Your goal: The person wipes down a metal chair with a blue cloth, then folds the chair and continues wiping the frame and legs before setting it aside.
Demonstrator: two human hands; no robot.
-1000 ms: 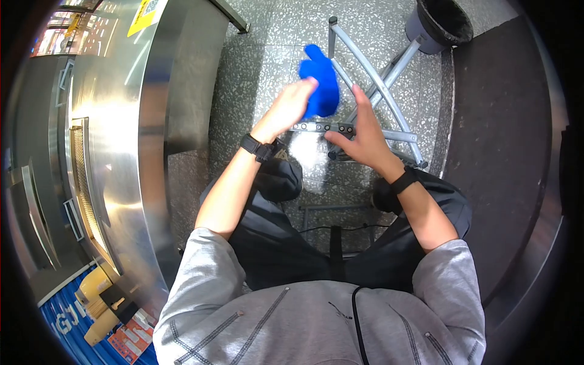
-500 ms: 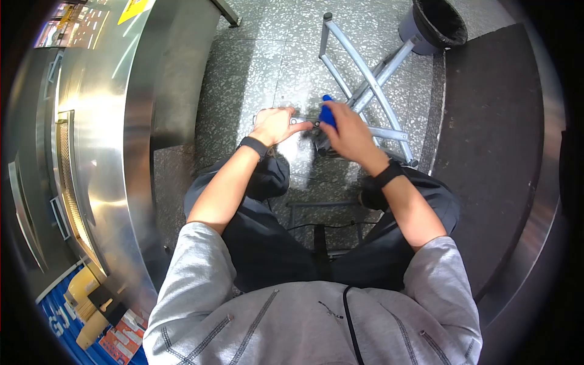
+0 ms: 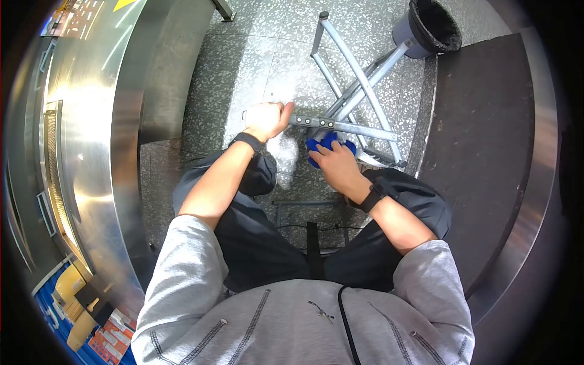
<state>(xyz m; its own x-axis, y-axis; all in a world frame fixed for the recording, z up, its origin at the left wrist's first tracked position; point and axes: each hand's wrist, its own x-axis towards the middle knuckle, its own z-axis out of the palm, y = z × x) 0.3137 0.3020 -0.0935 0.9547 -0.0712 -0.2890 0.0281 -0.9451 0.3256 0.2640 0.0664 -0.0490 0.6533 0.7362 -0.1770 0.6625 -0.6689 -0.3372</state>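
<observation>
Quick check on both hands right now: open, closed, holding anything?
Left hand: closed around the end of the metal bar.
Right hand: holding the blue cloth, fingers bent over it.

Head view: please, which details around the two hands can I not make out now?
In the head view:
- Metal bar: the stretch inside the left hand, hidden by that hand.
- Blue cloth: the part under the right hand, covered by it.
- Round fittings on the bar: too small to tell screws from rivets.
- Yellow label: cut off by the top edge.
</observation>
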